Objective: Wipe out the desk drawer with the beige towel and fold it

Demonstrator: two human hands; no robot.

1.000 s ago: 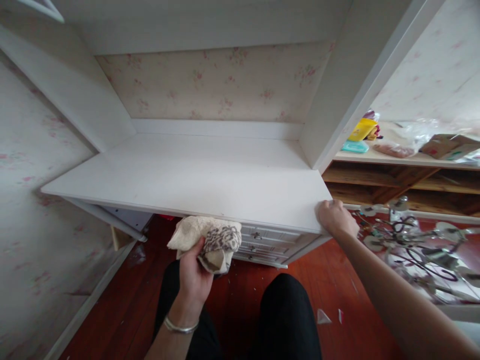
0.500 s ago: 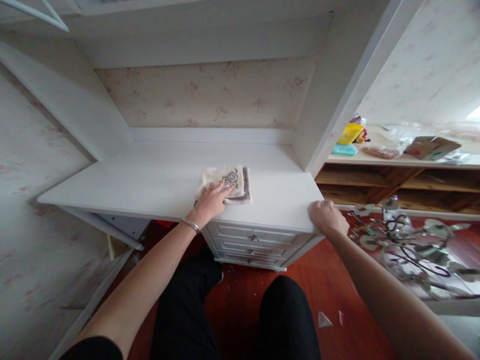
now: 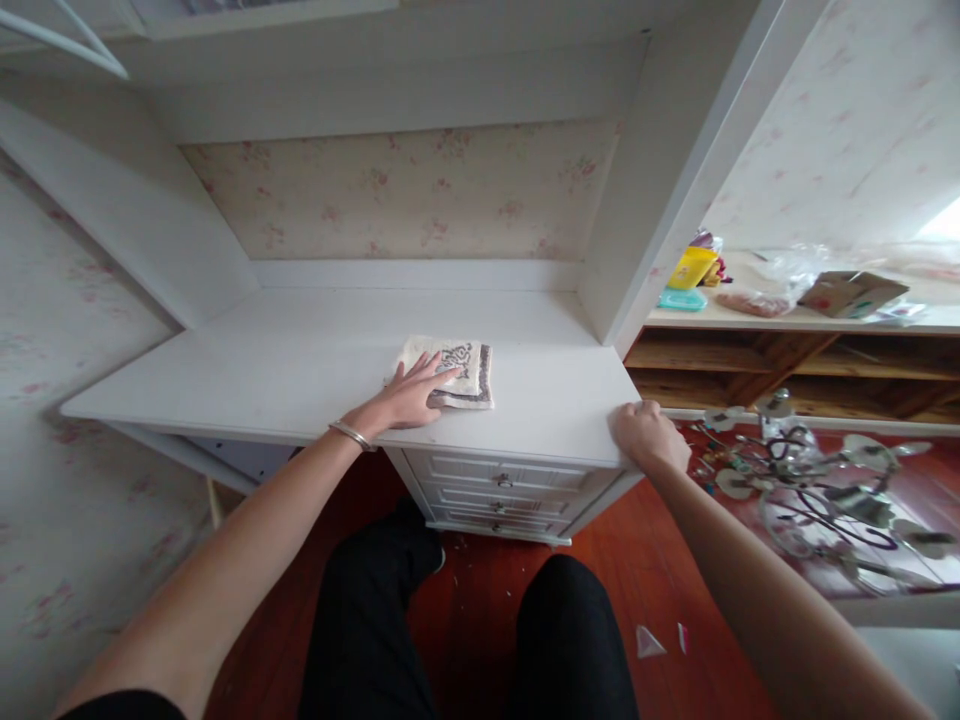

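A folded beige cloth (image 3: 459, 368) with a dark pattern lies on the white desk top (image 3: 300, 370), right of its middle. My left hand (image 3: 409, 395) rests flat on the cloth's near left part, fingers stretched out and spread. A metal bangle circles that wrist. My right hand (image 3: 649, 435) curls over the desk's front right corner, fingers wrapped round the edge.
Below the desk stands a white drawer unit (image 3: 502, 495). A chandelier (image 3: 817, 490) lies on the red floor at the right, with small shards (image 3: 649, 640) near my knees. A wooden shelf (image 3: 787, 320) behind it carries a box, bags and a yellow item.
My left hand lifted the cloth from below the desk edge, laid it on the desk top and now presses it flat. The right hand has stayed on the corner.
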